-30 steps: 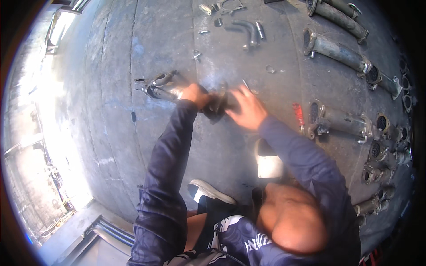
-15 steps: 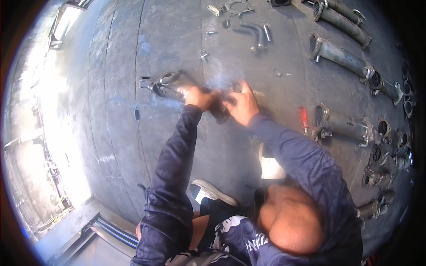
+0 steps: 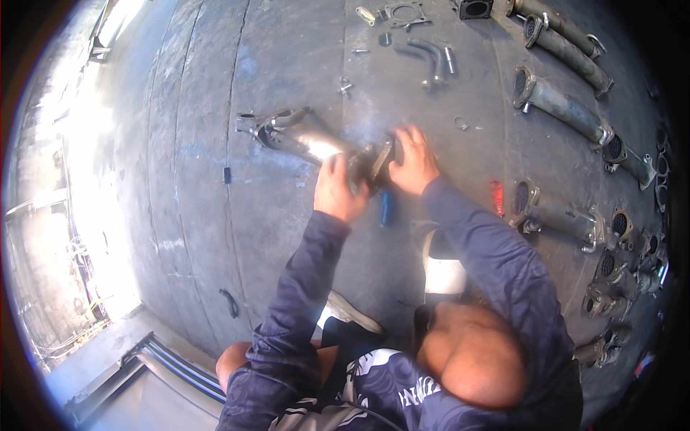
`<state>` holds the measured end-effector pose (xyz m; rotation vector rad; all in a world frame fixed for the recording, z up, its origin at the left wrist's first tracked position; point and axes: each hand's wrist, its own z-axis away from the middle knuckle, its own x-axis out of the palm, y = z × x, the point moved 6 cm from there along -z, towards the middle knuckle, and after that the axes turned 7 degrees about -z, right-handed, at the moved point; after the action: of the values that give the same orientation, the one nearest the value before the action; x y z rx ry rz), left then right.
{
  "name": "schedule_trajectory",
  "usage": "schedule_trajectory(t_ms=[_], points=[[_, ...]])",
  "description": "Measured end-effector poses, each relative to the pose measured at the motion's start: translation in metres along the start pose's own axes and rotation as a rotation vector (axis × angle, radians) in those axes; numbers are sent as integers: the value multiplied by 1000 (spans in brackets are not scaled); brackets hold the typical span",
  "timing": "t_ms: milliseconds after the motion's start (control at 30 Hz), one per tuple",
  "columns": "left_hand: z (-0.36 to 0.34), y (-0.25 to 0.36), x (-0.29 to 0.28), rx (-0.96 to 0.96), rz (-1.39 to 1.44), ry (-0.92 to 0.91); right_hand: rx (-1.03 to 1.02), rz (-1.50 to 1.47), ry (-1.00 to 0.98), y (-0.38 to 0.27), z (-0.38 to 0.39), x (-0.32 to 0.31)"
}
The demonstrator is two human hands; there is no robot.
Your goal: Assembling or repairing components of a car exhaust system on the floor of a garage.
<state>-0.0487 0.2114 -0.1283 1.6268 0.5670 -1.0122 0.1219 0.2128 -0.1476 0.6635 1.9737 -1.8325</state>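
Note:
A flanged metal tube [image 3: 313, 142] lies slantwise on the floor ahead of me, with a bracketed fitting at its far left end. My left hand [image 3: 339, 190] is closed round its near right end, thumb and fingers straddling the dark metal. At that end stands a flat flange [image 3: 382, 161], gripped along its right side by the curled fingers and thumb of my right hand [image 3: 415, 164]. Part of this end is hidden by my hands and slightly blurred. A blue handle [image 3: 387, 208] lies just below the flange, its upper end out of sight.
Several similar flanged tubes [image 3: 564, 108] line the right side. A red-handled tool [image 3: 497, 197] lies nearer. Beyond my hands are bent pipes [image 3: 433, 57], a flat gasket-like plate [image 3: 405, 13] and a ring clamp [image 3: 461, 123]. A small black block [image 3: 228, 175] lies left; a curved black piece [image 3: 229, 303] sits nearer.
My left hand has turned and drawn nearer me at the tube's end. My right hand's fingers have spread along the flange. The blue handle now shows below; the whole view has shifted slightly.

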Motion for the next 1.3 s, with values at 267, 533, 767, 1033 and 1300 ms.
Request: schedule_trajectory(t_ms=[267, 533, 767, 1033, 1300], points=[[-7, 5, -12, 622, -169, -214, -49, 125, -237, 8, 4, 14], [5, -5, 11, 719, -263, -70, 15, 88, -302, 8, 5, 7], [-5, -2, 9, 769, -266, -94, -189, 263, -273, 10, -10, 6], [9, -9, 31, 59, 249, 282, -100, 403, -350, 3, -6, 12], [15, -29, 32, -599, 742, 549, -102, 409, -310, -2, -9, 19]])
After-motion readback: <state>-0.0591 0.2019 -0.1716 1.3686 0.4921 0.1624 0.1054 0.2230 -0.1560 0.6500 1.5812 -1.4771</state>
